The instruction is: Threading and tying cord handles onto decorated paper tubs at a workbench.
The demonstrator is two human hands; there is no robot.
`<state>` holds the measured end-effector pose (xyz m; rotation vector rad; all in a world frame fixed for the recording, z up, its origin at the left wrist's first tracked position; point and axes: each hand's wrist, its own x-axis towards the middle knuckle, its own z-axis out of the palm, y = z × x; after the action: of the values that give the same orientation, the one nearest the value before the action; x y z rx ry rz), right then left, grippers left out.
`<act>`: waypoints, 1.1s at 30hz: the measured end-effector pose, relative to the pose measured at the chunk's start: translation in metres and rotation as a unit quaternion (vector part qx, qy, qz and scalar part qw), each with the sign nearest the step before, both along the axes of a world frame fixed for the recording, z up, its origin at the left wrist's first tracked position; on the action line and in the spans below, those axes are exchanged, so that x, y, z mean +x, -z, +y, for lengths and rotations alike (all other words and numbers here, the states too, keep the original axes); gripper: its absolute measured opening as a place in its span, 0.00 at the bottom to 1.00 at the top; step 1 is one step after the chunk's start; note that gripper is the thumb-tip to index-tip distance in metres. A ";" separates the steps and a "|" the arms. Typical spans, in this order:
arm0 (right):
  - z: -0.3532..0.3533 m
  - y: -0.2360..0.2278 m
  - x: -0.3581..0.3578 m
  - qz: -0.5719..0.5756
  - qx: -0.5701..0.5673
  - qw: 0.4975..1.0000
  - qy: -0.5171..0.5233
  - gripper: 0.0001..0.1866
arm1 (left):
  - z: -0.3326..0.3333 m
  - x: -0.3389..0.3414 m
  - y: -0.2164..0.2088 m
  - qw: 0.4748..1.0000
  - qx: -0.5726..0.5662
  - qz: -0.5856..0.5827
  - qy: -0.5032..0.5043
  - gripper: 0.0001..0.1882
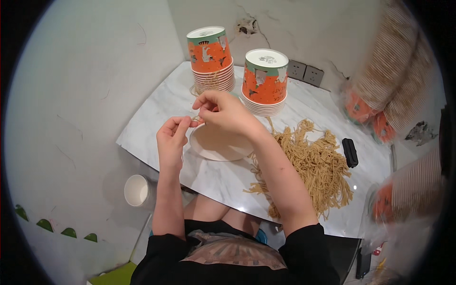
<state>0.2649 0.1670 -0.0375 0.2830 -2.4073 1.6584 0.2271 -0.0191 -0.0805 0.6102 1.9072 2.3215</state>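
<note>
String (195,118) is pinched between both hands above a white bowl (216,145) near the bench (156,118) front-left edge. Left hand (172,135) and right hand (223,110) are closed on it by the fingertips. Two cup stacks (211,59) are seen behind, a string pile (313,166) to the right; bare marble is left in front.

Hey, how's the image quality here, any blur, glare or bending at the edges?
Head view: centre sharp on both hands; the sleeved cup stacks at right are smeared and curved by fisheye; soft glare on the marble table; black vignette in the corners.
</note>
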 end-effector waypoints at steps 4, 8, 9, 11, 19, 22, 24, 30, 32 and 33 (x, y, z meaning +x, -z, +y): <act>0.001 -0.002 0.002 -0.007 -0.046 0.999 0.004 0.11 | -0.004 -0.003 -0.002 0.999 -0.012 -0.010 0.033 0.08; 0.008 -0.003 0.002 -0.023 -0.080 0.997 0.009 0.12 | 0.001 -0.005 0.000 0.999 0.007 -0.024 0.044 0.08; 0.011 -0.001 0.001 -0.022 -0.079 0.997 0.011 0.12 | 0.004 -0.004 0.001 0.999 0.005 -0.028 0.044 0.08; 0.014 0.001 -0.001 -0.022 -0.081 0.996 -0.003 0.11 | 0.006 -0.004 0.002 0.998 0.000 -0.033 0.048 0.08; 0.010 -0.003 -0.003 -0.044 -0.079 0.996 0.001 0.11 | 0.005 -0.014 0.005 0.998 0.027 -0.047 0.039 0.08; 0.009 -0.005 -0.004 -0.043 -0.085 0.995 -0.015 0.11 | 0.004 -0.016 0.007 0.998 0.037 -0.044 0.030 0.09; 0.010 -0.003 -0.005 -0.035 -0.086 0.996 -0.005 0.11 | 0.008 -0.015 0.010 0.998 0.041 -0.051 0.024 0.09; 0.013 0.000 -0.006 -0.030 -0.113 0.993 0.007 0.12 | 0.013 -0.006 0.012 0.999 0.027 -0.043 -0.008 0.10; 0.016 0.002 -0.005 -0.026 -0.103 0.994 0.001 0.12 | 0.017 -0.004 0.011 0.999 0.020 -0.031 -0.025 0.12; 0.019 0.002 -0.004 -0.022 -0.088 0.996 -0.006 0.11 | 0.020 -0.003 0.010 0.999 0.015 -0.023 -0.026 0.12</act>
<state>0.2604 0.1858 -0.0397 0.2358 -2.2736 1.8866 0.2240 0.0009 -0.0907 0.5119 1.8944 2.3787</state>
